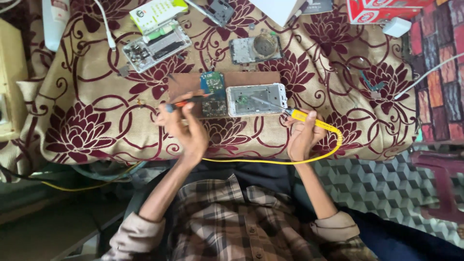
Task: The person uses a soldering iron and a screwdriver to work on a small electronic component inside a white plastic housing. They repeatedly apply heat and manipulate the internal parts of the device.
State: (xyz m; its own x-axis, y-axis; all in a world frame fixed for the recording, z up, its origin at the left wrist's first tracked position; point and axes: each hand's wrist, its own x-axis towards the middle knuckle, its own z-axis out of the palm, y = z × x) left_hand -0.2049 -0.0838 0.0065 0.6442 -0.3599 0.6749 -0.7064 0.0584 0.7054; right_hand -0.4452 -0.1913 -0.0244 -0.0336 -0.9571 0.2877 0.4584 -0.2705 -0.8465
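Observation:
An opened white phone body lies on a brown board beside a small green circuit board. My left hand holds a thin tool with an orange and dark handle, its tip pointing at the circuit board. My right hand grips a yellow-handled probe whose metal tip reaches into the phone body. A yellow cable runs from that probe across in front of me.
Two more dismantled phones lie further back on the floral cloth. A white cable, a white charger block and a red box sit along the far edge. A dark red stool stands at right.

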